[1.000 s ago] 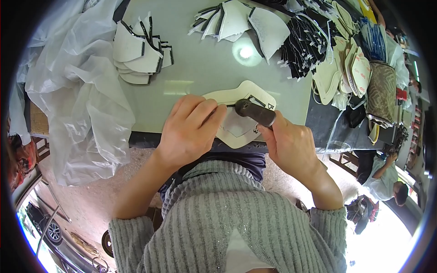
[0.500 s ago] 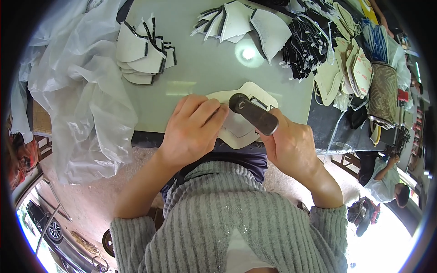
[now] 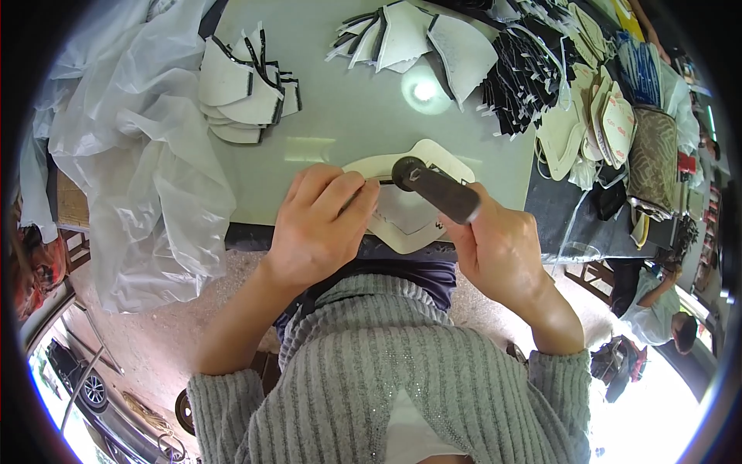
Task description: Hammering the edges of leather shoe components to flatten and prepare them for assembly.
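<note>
At the table's near edge lies a cream, pointed-cornered board or template, with a paler white piece on its middle. A black strip shows along the white piece's upper edge. My left hand is closed, thumb and fingertips together at that edge, pinching it; what is under the fingers is hidden. My right hand grips a hammer with a dark round head and a flat dark handle. The hammer head is over the upper part of the white piece, beside my left fingertips. Whether it touches cannot be seen.
White black-edged pieces lie in a stack at the far left and a fan at the back. Black strips and cream cut-outs crowd the right. Clear plastic sheeting hangs over the left edge. Another person is at far right.
The hammer and my right hand have shifted slightly right. My left hand has moved slightly left, so more of the black strip shows by its fingertips.
</note>
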`<action>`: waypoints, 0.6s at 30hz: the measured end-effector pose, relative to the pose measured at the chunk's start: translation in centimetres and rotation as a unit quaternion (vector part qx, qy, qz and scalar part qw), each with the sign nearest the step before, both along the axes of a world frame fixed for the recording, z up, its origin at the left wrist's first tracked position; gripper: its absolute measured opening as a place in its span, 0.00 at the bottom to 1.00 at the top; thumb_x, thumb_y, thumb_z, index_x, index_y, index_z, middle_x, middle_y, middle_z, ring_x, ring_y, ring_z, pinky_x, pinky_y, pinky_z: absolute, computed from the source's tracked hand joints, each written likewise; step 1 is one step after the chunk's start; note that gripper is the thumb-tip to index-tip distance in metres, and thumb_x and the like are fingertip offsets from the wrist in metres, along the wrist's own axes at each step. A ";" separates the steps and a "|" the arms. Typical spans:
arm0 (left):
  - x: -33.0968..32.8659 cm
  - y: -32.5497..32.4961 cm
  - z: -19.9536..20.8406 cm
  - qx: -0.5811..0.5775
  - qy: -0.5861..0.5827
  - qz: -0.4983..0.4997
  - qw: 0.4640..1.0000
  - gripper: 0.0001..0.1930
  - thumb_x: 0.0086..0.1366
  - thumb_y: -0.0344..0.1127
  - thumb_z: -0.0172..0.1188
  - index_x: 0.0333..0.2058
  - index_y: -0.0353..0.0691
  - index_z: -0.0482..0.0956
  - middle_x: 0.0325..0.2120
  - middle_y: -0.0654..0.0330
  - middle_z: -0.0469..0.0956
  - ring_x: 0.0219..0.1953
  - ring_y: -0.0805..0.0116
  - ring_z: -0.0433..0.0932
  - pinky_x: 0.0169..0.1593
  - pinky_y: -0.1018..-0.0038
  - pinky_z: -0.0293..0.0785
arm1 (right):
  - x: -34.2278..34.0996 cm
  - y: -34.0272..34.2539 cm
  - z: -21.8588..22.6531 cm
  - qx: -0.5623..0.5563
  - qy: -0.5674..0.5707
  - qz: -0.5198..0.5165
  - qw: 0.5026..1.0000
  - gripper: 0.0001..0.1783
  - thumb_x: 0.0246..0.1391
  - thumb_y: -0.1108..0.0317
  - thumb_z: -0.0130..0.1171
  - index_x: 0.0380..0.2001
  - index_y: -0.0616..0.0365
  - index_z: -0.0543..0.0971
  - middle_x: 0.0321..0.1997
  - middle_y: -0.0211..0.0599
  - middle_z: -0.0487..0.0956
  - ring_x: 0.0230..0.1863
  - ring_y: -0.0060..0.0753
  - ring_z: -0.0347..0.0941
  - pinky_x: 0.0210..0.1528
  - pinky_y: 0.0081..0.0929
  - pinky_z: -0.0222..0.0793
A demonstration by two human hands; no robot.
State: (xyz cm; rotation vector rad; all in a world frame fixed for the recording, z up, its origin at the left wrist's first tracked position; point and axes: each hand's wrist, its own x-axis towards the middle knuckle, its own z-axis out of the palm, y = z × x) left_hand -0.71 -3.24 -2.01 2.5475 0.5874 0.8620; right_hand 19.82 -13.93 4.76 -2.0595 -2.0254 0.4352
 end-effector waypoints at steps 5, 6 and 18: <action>0.1 0.1 0.1 -0.020 -0.017 0.004 1.000 0.14 0.52 0.24 0.68 0.40 0.35 0.83 0.37 0.59 0.77 0.38 0.56 0.75 0.40 0.65 0.74 | -0.7 0.6 -0.5 -0.036 -0.015 0.010 0.999 0.18 0.63 0.58 0.58 0.28 0.59 0.67 0.15 0.37 0.72 0.14 0.43 0.73 0.16 0.36 0.68; 0.0 0.2 0.2 -0.043 -0.024 0.008 0.999 0.14 0.52 0.24 0.68 0.40 0.35 0.83 0.36 0.59 0.77 0.37 0.56 0.75 0.40 0.65 0.74 | -0.7 0.7 -0.6 -0.035 -0.014 0.011 0.999 0.18 0.63 0.58 0.58 0.28 0.59 0.67 0.15 0.37 0.72 0.14 0.43 0.73 0.16 0.36 0.68; -0.4 0.5 0.0 0.017 -0.010 -0.021 1.000 0.16 0.48 0.25 0.71 0.38 0.36 0.83 0.36 0.59 0.77 0.38 0.55 0.75 0.39 0.65 0.75 | 0.1 0.3 -0.5 -0.018 -0.010 0.016 1.000 0.18 0.63 0.57 0.57 0.28 0.58 0.67 0.14 0.37 0.71 0.13 0.44 0.72 0.15 0.38 0.67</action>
